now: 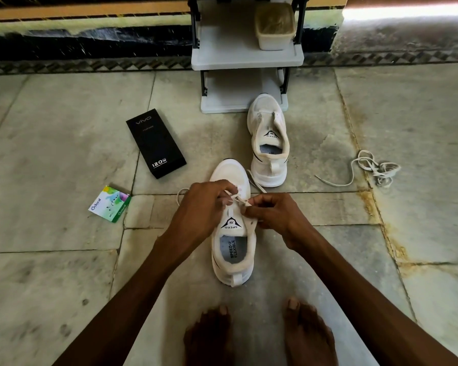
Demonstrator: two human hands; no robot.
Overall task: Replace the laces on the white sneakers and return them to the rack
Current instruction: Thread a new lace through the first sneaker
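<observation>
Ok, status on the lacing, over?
Left hand and right hand both pinching the lace at the near sneaker. Far sneaker unlaced by the rack. Loose lace lies well clear.

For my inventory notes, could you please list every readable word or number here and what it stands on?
"vivo" and "120W": black box; smaller print unreadable.
"Odonil": green-and-white packet; other print too small.
"SPEED": tongue of near sneaker.
"SPEED & FLEXIBLE": its insole.
"SPEED": tongue of far sneaker.
</observation>
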